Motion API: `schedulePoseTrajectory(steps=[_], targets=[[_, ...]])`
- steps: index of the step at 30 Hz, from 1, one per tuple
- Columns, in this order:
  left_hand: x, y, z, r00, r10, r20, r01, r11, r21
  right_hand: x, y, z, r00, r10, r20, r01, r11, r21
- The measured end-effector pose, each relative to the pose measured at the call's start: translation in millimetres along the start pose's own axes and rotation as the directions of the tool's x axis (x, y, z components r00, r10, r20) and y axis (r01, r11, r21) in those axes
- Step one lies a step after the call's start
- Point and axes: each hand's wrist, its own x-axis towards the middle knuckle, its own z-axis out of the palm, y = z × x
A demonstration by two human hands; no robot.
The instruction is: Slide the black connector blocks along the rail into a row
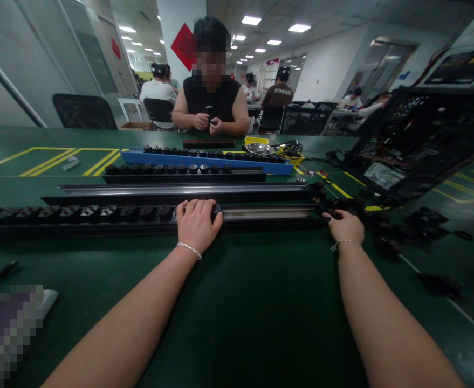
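The green table [261,307] is spreading right across the view, and along it the nearest long black rail [273,224] is running side to side in front of the person. Look at the state of it: a row of black round parts [67,213] is filling the left stretch, up to the left hand, while the stretch between the hands is lying bare, its pale strip showing. So, in my judgement, it's standing a little past halfway, with that right-hand portion being what's left. Beyond it, a second rail [172,191] is showing no parts at all.

Now the hands! The left hand [198,225] is arching palm-down over the row's end, fingers curling across the top, thumb sitting to the right beside a dark piece [217,209]; whether it's gripping that, I can't tell. The right hand [347,227] is bending in at the rail's right end, fingers half curling, thumb and fingertips pointing leftward; blur is hiding whatever they're holding.
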Motion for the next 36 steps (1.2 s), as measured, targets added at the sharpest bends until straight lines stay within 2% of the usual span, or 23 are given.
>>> schedulePoseTrajectory(steps=[9,13,15,18,21,23,25,27,29,30,32,36], targets=[[-0.2,0.3,1.0,1.000,-0.015,0.000,0.015,1.000,-0.011,7.3,-2.7,-1.3,0.996,0.048,-0.070,-0.047,0.999,0.023],[-0.9,-0.6,1.4,1.000,-0.008,-0.007,0.008,0.999,-0.033,4.5,-5.6,-9.5,0.986,0.021,-0.167,-0.004,0.995,0.101],[-1.4,-1.2,1.6,1.000,-0.001,-0.013,0.001,0.999,-0.033,5.4,-6.5,-14.4,0.958,0.006,-0.285,0.034,0.990,0.134],[-1.8,-2.1,2.1,0.999,0.003,-0.035,-0.005,0.999,-0.038,1.0,-16.5,-21.8,0.878,-0.084,-0.472,0.175,0.973,0.152],[-2.0,-3.5,2.4,0.998,0.003,-0.060,-0.006,0.998,-0.058,-22.4,-46.9,-26.0,0.821,-0.267,-0.504,0.377,0.917,0.128],[-2.3,-4.7,2.2,0.997,0.005,-0.071,-0.010,0.998,-0.063,-49.5,-76.9,-24.0,0.778,-0.466,-0.422,0.561,0.817,0.132],[-2.6,-6.2,1.5,0.996,0.004,-0.085,-0.008,0.999,-0.052,-81.6,-108.9,-17.0,0.709,-0.647,-0.281,0.702,0.685,0.195],[-3.0,-8.0,0.9,0.994,-0.012,-0.109,0.009,1.000,-0.029,-113.2,-137.6,-6.5,0.630,-0.761,-0.155,0.766,0.574,0.290],[-3.3,-10.3,0.7,0.991,-0.028,-0.131,0.028,1.000,-0.003,-140.1,-160.4,4.4,0.572,-0.819,-0.049,0.774,0.519,0.363],[-3.4,-11.6,0.9,0.990,-0.032,-0.136,0.034,0.999,0.007,-150.9,-169.7,9.1,0.565,-0.825,-0.009,0.764,0.519,0.383],[-3.2,-14.3,1.7,0.990,-0.033,-0.134,0.035,0.999,0.015,-167.5,-185.1,15.5,0.581,-0.812,0.056,0.737,0.554,0.388],[-2.3,-18.1,2.8,0.994,-0.031,-0.108,0.031,1.000,0.000,-185.5,-206.7,18.3,0.598,-0.778,0.193,0.689,0.622,0.373]])
